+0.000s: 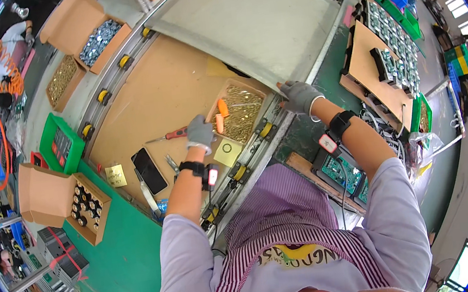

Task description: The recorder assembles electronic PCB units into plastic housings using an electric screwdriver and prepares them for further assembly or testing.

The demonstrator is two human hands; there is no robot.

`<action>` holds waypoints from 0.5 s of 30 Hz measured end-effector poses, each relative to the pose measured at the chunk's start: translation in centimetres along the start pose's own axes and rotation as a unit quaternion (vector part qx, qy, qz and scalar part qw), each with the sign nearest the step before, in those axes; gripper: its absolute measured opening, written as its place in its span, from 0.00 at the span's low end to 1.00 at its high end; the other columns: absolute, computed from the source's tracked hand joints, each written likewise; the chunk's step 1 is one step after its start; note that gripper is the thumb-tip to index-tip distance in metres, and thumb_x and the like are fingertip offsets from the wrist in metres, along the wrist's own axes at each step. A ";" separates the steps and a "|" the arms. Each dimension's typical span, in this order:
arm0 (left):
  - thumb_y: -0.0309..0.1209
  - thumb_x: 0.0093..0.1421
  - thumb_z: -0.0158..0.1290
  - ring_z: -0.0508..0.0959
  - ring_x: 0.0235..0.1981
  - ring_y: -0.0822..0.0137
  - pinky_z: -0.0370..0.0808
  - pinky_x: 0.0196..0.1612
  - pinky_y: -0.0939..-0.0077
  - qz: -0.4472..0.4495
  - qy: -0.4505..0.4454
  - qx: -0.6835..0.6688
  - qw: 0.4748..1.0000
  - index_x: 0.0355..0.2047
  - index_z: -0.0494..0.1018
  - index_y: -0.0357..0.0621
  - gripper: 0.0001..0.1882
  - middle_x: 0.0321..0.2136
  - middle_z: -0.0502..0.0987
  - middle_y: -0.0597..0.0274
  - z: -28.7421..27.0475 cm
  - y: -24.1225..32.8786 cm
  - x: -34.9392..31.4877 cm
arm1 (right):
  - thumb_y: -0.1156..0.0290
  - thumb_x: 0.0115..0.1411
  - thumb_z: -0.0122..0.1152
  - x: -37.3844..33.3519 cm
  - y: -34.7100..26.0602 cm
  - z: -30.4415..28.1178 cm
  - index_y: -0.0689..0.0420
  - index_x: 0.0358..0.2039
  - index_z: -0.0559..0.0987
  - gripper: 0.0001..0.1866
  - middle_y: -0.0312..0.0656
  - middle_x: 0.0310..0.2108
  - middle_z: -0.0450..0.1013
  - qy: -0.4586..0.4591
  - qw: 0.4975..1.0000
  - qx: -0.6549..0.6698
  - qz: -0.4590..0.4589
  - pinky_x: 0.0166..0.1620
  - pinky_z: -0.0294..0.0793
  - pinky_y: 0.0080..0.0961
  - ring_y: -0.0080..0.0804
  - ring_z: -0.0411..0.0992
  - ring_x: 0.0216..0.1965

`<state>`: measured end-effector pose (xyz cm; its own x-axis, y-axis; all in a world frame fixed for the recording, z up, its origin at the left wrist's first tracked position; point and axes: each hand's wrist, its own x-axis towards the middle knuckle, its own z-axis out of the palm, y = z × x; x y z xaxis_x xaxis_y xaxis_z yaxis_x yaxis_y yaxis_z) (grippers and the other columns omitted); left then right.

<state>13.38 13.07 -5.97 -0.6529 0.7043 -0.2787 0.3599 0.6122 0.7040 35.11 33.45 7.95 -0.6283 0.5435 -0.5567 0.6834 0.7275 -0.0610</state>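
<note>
My left hand [200,134], in a grey glove, is closed around the red handle of a screwdriver [176,134], whose shaft points left over the brown board [140,99]. Just right of that hand lies a shallow cardboard box of brass-coloured screws [242,116]. In it rest an orange-handled tool [223,107] and a smaller orange piece [219,123]. My right hand [300,97], also gloved, grips the near corner of a large grey flat panel [254,24]; its fingertips are partly hidden at the edge.
Rails with yellow rollers [239,172] flank the board. On it lie a black phone [149,171], pliers [172,163] and sticky notes [115,175]. Boxes of small parts [87,208] and a green bin [61,145] stand left. Circuit boards [390,39] fill the right bench.
</note>
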 end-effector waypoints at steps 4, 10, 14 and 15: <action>0.22 0.49 0.42 0.75 0.18 0.64 0.75 0.18 0.74 -0.092 -0.025 -0.233 0.968 0.27 0.66 0.31 0.06 0.21 0.69 0.54 -5.0 2.3 -5.1 | 0.56 0.51 0.51 -3.2 -1.2 -0.5 0.58 0.55 0.56 0.34 0.51 0.43 0.67 0.027 0.972 0.233 -0.007 0.46 0.67 0.30 0.46 0.68 0.42; 0.22 0.50 0.42 0.73 0.14 0.68 0.73 0.16 0.79 -0.020 -0.081 -0.383 0.920 0.32 0.64 0.30 0.09 0.22 0.69 0.54 -9.0 9.9 -13.7 | 0.54 0.47 0.60 -11.7 -5.4 -0.6 0.57 0.57 0.48 0.43 0.54 0.46 0.62 -0.100 0.675 0.728 -0.064 0.40 0.75 0.35 0.42 0.67 0.45; 0.25 0.49 0.47 0.75 0.22 0.62 0.74 0.25 0.72 0.037 -0.153 -0.160 0.974 0.36 0.65 0.32 0.13 0.28 0.70 0.50 -10.0 15.0 -16.3 | 0.57 0.47 0.60 -17.0 -3.7 -0.8 0.65 0.49 0.58 0.36 0.47 0.40 0.66 -0.029 0.669 0.741 -0.057 0.34 0.76 0.27 0.34 0.71 0.37; 0.27 0.47 0.50 0.73 0.30 0.59 0.72 0.32 0.67 0.197 -0.031 0.017 0.980 0.37 0.65 0.35 0.16 0.33 0.69 0.50 -9.9 16.4 -16.9 | 0.60 0.47 0.58 -18.1 -3.5 -0.4 0.66 0.47 0.60 0.32 0.43 0.36 0.68 0.017 0.671 0.739 -0.055 0.30 0.74 0.23 0.28 0.71 0.32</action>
<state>23.69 7.60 16.76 -0.4175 0.9082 -0.0282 0.5986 0.2982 0.7435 43.94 21.19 18.59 -0.6957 0.5480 -0.4643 0.2397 -0.4322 -0.8693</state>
